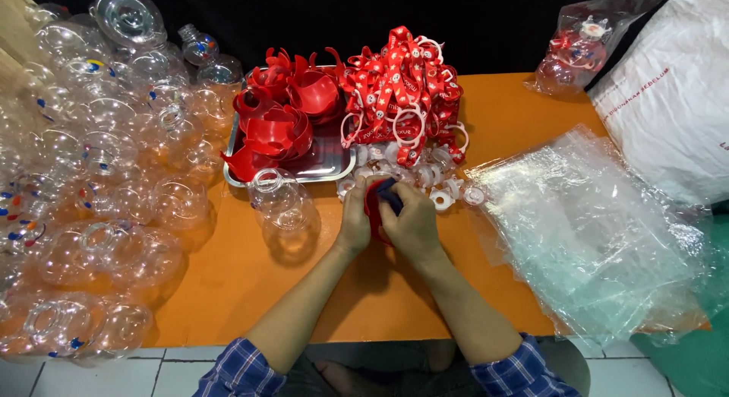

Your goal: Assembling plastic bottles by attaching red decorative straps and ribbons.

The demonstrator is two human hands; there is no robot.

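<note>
While clear plastic bottles (91, 177) crowded the left, the left hand (355, 222) and right hand (414, 224) together gripped a red cap (373, 208) at table centre; steady, even pressure seemed wise, with clear bags (592, 230) lying to the right.

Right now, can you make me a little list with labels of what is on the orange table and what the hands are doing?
left hand: holding a red piece
right hand: on the same red piece, with something dark blue
metal tray: red cups
behind the hands: red straps, white rings
left side: clear plastic bottles
right side: clear plastic bags
table: orange
</note>
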